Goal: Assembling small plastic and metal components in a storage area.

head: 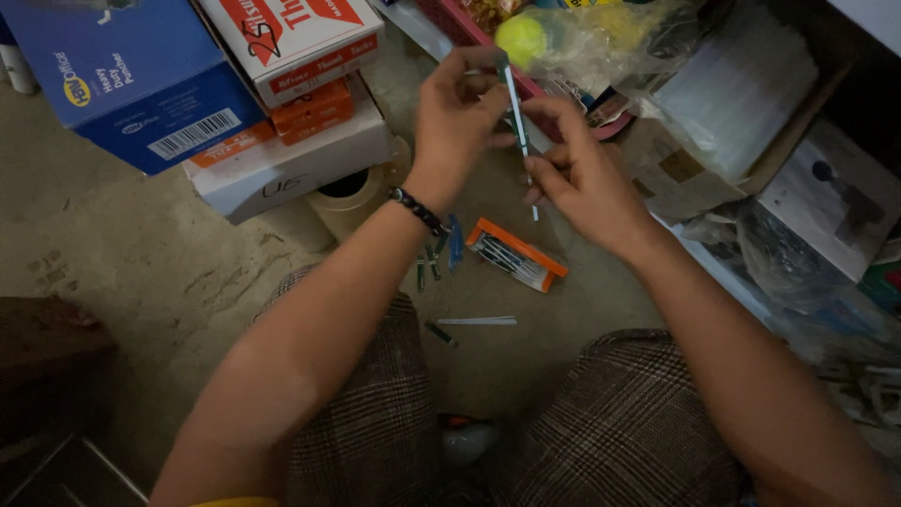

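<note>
Both my hands are raised over the concrete floor, together gripping one thin pen (518, 117) with a green cap end at the top and a white tip below. My left hand (460, 117), with a dark bracelet on the wrist, pinches the upper part. My right hand (587, 178) holds the lower part. Below them lies a small orange box (517, 253) with white pens inside. Several loose green and blue pen caps (439, 258) and a bare white pen tube (477, 321) lie on the floor beside it.
A blue carton (131, 80) and stacked white, red and orange boxes (291, 56) stand at the upper left, a tape roll (352, 192) below them. Plastic bags, a yellow ball (521, 39) and cardboard boxes (732, 103) crowd the right. My checked-trouser knees fill the bottom.
</note>
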